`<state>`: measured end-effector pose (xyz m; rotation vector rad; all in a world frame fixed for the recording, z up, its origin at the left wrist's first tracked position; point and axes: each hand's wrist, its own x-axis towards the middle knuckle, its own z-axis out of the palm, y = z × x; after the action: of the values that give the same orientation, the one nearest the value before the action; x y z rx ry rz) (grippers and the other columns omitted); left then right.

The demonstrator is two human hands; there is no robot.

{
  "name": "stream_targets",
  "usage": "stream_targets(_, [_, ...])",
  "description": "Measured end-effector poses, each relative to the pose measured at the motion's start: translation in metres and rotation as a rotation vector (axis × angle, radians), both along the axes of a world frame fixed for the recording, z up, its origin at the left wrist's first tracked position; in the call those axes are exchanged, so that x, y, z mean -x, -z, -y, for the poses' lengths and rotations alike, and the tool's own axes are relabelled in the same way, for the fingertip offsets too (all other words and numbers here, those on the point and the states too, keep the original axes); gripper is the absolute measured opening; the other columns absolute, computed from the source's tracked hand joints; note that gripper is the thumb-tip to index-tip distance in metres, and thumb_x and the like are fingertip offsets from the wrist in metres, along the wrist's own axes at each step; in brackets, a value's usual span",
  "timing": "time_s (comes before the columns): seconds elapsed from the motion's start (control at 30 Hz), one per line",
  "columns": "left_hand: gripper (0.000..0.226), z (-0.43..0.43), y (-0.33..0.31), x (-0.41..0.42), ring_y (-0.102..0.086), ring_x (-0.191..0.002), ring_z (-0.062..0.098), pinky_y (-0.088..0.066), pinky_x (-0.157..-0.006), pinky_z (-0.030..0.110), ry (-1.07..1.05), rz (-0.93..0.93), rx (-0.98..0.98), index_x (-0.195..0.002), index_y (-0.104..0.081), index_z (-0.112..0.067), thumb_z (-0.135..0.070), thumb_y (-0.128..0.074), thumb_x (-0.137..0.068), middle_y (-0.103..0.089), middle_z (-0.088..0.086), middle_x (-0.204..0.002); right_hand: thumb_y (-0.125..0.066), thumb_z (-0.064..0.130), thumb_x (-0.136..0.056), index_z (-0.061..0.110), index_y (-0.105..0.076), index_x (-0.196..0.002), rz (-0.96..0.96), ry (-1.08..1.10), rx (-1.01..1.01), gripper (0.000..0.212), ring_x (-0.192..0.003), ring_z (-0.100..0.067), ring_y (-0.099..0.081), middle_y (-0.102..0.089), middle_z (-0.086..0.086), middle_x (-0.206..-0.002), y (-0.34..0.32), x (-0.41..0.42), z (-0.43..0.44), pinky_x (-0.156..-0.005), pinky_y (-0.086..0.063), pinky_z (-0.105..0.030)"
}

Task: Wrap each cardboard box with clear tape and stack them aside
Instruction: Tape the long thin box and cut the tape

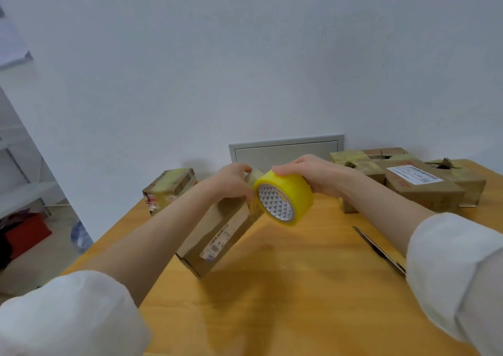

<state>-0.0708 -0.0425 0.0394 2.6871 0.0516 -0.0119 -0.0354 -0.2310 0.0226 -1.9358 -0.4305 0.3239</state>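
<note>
Two holds: my left hand [234, 182] grips the box [215, 237], probably light and stiff, at its twelve-o'clock end; right hand [313, 176] clasps the tape [283, 196].

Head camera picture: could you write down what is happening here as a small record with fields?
Surface: wooden table
Left hand: grips the raised end of a tilted box, whose lower end rests on the table
Right hand: holds a yellow-tinted tape roll right beside that raised end
Left rear: one taped box, standing alone
Right rear: cluster of boxes, some showing tape
Tool: scissors lying on the table by the right forearm
</note>
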Motion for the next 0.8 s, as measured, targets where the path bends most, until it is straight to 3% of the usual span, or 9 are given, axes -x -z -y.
stream_targets(0.17, [0.066, 0.001, 0.014, 0.003, -0.048, -0.126, 0.027, -0.041, -0.103, 0.037, 0.087, 0.046, -0.125, -0.147, -0.032, -0.019, -0.023, -0.063, -0.088, -0.046, 0.009, -0.143, -0.063, 0.054, -0.085, 0.008, -0.068, -0.105, 0.079, 0.129, 0.006, 0.05, -0.091, -0.025, -0.066, -0.069, -0.009, -0.099, 0.006, 0.0, -0.012, -0.084, -0.054, -0.037])
stream_targets(0.27, [0.054, 0.004, 0.025, 0.005, -0.053, -0.12, 0.024, -0.044, -0.094, 0.034, 0.144, 0.08, -0.287, -0.145, -0.038, -0.025, -0.027, -0.056, -0.093, -0.055, 0.005, -0.135, -0.06, 0.056, -0.086, 0.004, -0.069, -0.099, 0.081, 0.169, 0.034, 0.054, -0.089, -0.025, -0.066, -0.069, -0.009, -0.096, 0.014, -0.001, -0.016, -0.079, -0.051, -0.036])
stream_targets(0.37, [0.052, 0.004, 0.033, 0.002, -0.057, -0.113, 0.024, -0.049, -0.086, 0.034, 0.147, 0.054, -0.408, -0.142, -0.041, -0.03, -0.026, -0.054, -0.092, -0.059, 0.004, -0.128, -0.061, 0.057, -0.085, 0.004, -0.069, -0.102, 0.018, 0.17, 0.011, 0.057, -0.091, -0.025, -0.065, -0.069, -0.009, -0.099, 0.025, -0.005, -0.016, -0.086, -0.052, -0.037])
stream_targets(0.47, [0.054, -0.002, 0.027, -0.002, -0.056, -0.112, 0.024, -0.047, -0.087, 0.033, 0.12, 0.029, -0.334, -0.141, -0.045, -0.03, -0.024, -0.059, -0.089, -0.06, 0.005, -0.126, -0.07, 0.061, -0.074, 0.012, -0.064, -0.12, -0.068, 0.135, -0.11, 0.068, -0.103, -0.026, -0.063, -0.066, -0.008, -0.116, 0.032, -0.005, -0.013, -0.097, -0.049, -0.045])
stream_targets(0.53, [0.054, -0.004, 0.023, -0.006, -0.056, -0.108, 0.024, -0.044, -0.085, 0.031, 0.127, -0.001, -0.24, -0.14, -0.047, -0.029, -0.017, -0.06, -0.088, -0.062, 0.007, -0.121, -0.07, 0.052, -0.078, 0.015, -0.062, -0.121, -0.058, 0.149, -0.211, 0.058, -0.106, -0.026, -0.061, -0.064, -0.006, -0.119, 0.032, -0.008, -0.011, -0.098, -0.048, -0.045])
stream_targets(0.63, [0.051, -0.006, 0.025, -0.009, -0.055, -0.109, 0.024, -0.04, -0.084, 0.028, 0.141, -0.045, -0.209, -0.138, -0.048, -0.026, -0.013, -0.057, -0.09, -0.059, 0.008, -0.123, -0.061, 0.043, -0.09, 0.016, -0.064, -0.118, 0.023, 0.135, -0.169, 0.039, -0.102, -0.02, -0.059, -0.064, -0.003, -0.112, 0.033, -0.01, -0.009, -0.089, -0.049, -0.036])
stream_targets(0.73, [0.047, -0.01, 0.031, -0.016, -0.056, -0.101, 0.022, -0.042, -0.083, 0.028, 0.145, -0.065, -0.261, -0.14, -0.045, -0.025, -0.016, -0.052, -0.094, -0.059, 0.008, -0.121, -0.055, 0.043, -0.094, 0.017, -0.066, -0.102, 0.058, 0.128, -0.159, 0.029, -0.091, -0.014, -0.058, -0.065, 0.001, -0.097, 0.041, -0.006, -0.012, -0.08, -0.047, -0.03])
stream_targets(0.8, [0.048, -0.014, 0.035, -0.019, -0.056, -0.113, 0.026, -0.044, -0.093, 0.034, 0.138, -0.071, -0.276, -0.143, -0.042, -0.026, -0.018, -0.049, -0.096, -0.057, 0.009, -0.13, -0.054, 0.04, -0.095, 0.014, -0.065, -0.091, 0.084, 0.131, -0.157, 0.028, -0.081, -0.011, -0.055, -0.062, 0.003, -0.086, 0.048, -0.005, -0.014, -0.071, -0.044, -0.024])
